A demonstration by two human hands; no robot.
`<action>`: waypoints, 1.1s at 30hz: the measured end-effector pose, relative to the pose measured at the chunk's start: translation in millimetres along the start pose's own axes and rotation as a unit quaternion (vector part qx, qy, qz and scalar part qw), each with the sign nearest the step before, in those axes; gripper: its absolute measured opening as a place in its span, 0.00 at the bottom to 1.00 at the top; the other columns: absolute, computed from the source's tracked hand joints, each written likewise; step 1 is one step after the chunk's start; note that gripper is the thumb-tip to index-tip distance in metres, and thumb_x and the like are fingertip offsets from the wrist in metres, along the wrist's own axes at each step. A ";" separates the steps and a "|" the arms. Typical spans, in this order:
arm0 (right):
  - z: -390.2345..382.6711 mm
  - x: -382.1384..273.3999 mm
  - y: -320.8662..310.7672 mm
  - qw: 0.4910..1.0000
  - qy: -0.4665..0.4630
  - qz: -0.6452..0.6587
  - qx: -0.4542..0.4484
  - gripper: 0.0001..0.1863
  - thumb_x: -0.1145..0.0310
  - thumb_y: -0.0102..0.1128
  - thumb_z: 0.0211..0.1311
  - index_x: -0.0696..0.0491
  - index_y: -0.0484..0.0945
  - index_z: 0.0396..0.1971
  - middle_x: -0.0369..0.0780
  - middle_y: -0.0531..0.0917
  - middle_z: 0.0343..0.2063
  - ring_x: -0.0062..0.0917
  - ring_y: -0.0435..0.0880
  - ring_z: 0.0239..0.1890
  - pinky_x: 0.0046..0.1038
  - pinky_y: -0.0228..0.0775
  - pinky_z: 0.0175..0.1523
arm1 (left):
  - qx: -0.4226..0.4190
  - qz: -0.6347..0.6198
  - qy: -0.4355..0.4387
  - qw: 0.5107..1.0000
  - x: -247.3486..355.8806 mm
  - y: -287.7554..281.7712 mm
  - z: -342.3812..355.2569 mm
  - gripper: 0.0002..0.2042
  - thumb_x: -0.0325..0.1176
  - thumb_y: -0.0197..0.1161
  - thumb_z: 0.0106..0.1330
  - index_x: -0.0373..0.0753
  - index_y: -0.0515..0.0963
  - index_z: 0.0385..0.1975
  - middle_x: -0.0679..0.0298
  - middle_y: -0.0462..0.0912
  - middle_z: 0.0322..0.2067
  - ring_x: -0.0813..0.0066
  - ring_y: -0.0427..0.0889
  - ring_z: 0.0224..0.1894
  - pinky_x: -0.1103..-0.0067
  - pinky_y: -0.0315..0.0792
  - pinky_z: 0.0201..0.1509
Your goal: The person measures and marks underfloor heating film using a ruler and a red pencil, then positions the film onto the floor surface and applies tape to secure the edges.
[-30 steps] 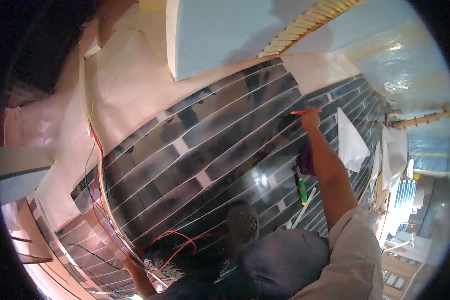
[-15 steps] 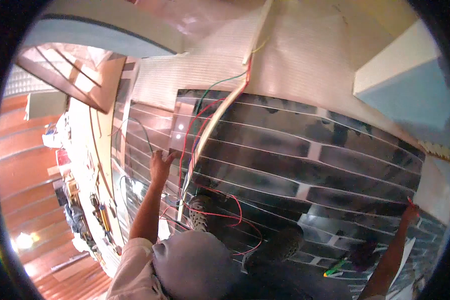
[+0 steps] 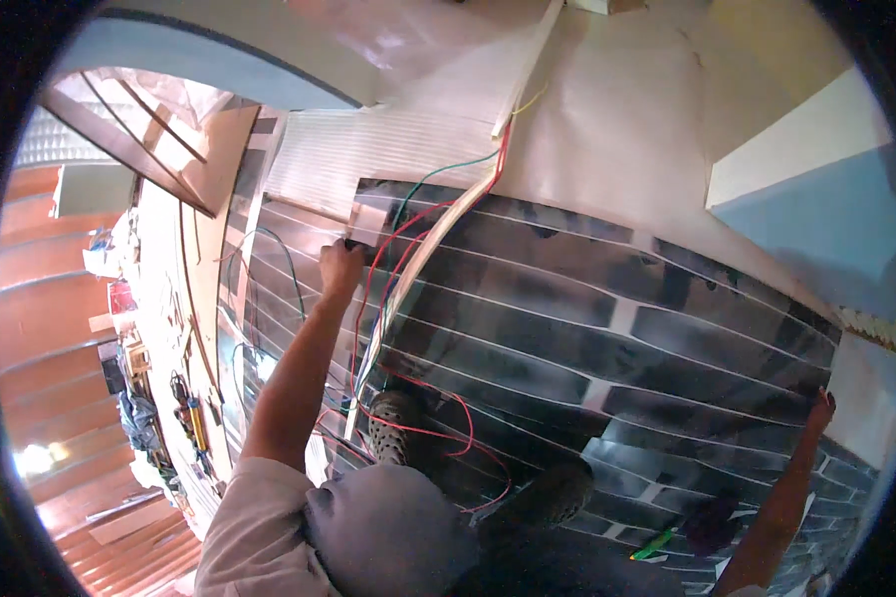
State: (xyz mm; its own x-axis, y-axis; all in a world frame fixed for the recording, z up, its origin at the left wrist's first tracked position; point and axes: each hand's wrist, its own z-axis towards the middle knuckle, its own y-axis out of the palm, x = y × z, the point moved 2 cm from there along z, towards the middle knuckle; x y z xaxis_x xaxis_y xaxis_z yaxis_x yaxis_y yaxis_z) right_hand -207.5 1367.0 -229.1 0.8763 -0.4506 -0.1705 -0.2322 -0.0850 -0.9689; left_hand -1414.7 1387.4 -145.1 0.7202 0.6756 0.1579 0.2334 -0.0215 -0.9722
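A large sheet of dark striped film (image 3: 528, 289), which looks like underfloor heating film, spreads over the floor in front of me. At its left border, my left hand (image 3: 340, 267) is closed, with a bit of dark edge showing at the fingertips. Far to the right, my right hand (image 3: 821, 408) pinches the opposite border of the sheet. Between my hands, red wires (image 3: 383, 249) and a green wire (image 3: 433, 171) run along a pale strip (image 3: 438, 234) lying over the film. My shoes (image 3: 393, 428) rest on the film.
A green utility knife (image 3: 652, 544) lies on the film at lower right. White-and-blue blocks, like wall ends, stand at upper left (image 3: 229, 65) and right (image 3: 816, 184). Ribbed pale underlay (image 3: 319, 154) covers floor beyond the film. Tools (image 3: 194, 423) and scraps lie left.
My left hand has moved forward along the sheet's left border, and its spread fingers have closed. My right hand stays at the right border. The view has shifted slightly.
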 end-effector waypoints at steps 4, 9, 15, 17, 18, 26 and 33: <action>4.0 4.2 -8.1 0.999 0.002 0.042 -0.008 0.14 0.62 0.48 0.72 0.55 0.79 0.40 0.47 0.82 0.38 0.41 0.80 0.43 0.39 0.72 0.50 | 0.020 -0.024 -0.054 0.998 -4.6 4.6 23.4 0.22 0.38 0.54 0.57 0.28 0.81 0.46 0.33 0.79 0.46 0.36 0.76 0.51 0.55 0.68 0.61; -6.7 8.8 -48.2 0.992 0.009 0.122 -0.013 0.15 0.61 0.49 0.72 0.57 0.79 0.40 0.46 0.82 0.37 0.41 0.81 0.42 0.38 0.72 0.50 | -0.002 -0.080 -0.064 0.995 -15.2 14.6 39.5 0.19 0.37 0.52 0.58 0.30 0.84 0.37 0.37 0.82 0.41 0.39 0.77 0.52 0.56 0.68 0.61; -99.1 -83.4 0.0 0.893 0.156 0.416 0.078 0.19 0.59 0.54 0.71 0.53 0.75 0.55 0.40 0.82 0.44 0.35 0.80 0.47 0.33 0.71 0.52 | 0.060 0.048 0.026 0.997 -54.5 -21.3 124.2 0.16 0.38 0.54 0.61 0.34 0.86 0.35 0.44 0.85 0.39 0.40 0.81 0.47 0.57 0.73 0.53; -108.7 -139.5 25.5 0.869 0.157 0.465 0.063 0.22 0.58 0.56 0.71 0.52 0.74 0.60 0.38 0.82 0.47 0.33 0.80 0.49 0.31 0.71 0.53 | 0.118 0.107 -0.011 0.987 -110.2 -56.3 172.6 0.18 0.44 0.55 0.65 0.36 0.87 0.34 0.44 0.85 0.39 0.41 0.82 0.46 0.57 0.74 0.53; -116.9 -157.7 29.1 0.865 0.130 0.484 0.041 0.22 0.59 0.57 0.70 0.52 0.74 0.60 0.38 0.81 0.47 0.32 0.80 0.48 0.30 0.71 0.52 | 0.081 0.106 -0.001 0.991 -122.6 -69.2 188.6 0.20 0.48 0.55 0.66 0.37 0.87 0.35 0.44 0.85 0.40 0.42 0.82 0.47 0.58 0.74 0.54; -159.9 -271.5 -0.5 0.871 0.094 0.483 -0.002 0.22 0.62 0.63 0.65 0.52 0.75 0.58 0.31 0.78 0.35 0.18 0.75 0.34 0.24 0.68 0.40 | 0.071 0.027 0.137 0.988 -128.3 -66.6 267.2 0.12 0.38 0.61 0.60 0.37 0.86 0.30 0.50 0.87 0.34 0.48 0.85 0.43 0.62 0.77 0.47; -146.0 -334.2 32.1 0.901 0.066 0.427 0.030 0.18 0.65 0.60 0.66 0.53 0.75 0.55 0.31 0.76 0.33 0.18 0.72 0.32 0.25 0.67 0.38 | 0.050 0.019 0.095 0.994 -161.5 -71.3 323.6 0.12 0.36 0.58 0.59 0.35 0.85 0.29 0.46 0.86 0.34 0.45 0.85 0.41 0.61 0.78 0.43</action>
State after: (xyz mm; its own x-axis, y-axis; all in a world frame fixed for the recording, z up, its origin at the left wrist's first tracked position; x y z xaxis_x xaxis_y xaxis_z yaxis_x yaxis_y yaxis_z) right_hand -569.5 1385.1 -177.1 0.3290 -0.4311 -0.8402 -0.7723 0.3892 -0.5021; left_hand -1759.0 1518.3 -157.3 0.8401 0.5234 0.1423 0.1450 0.0361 -0.9888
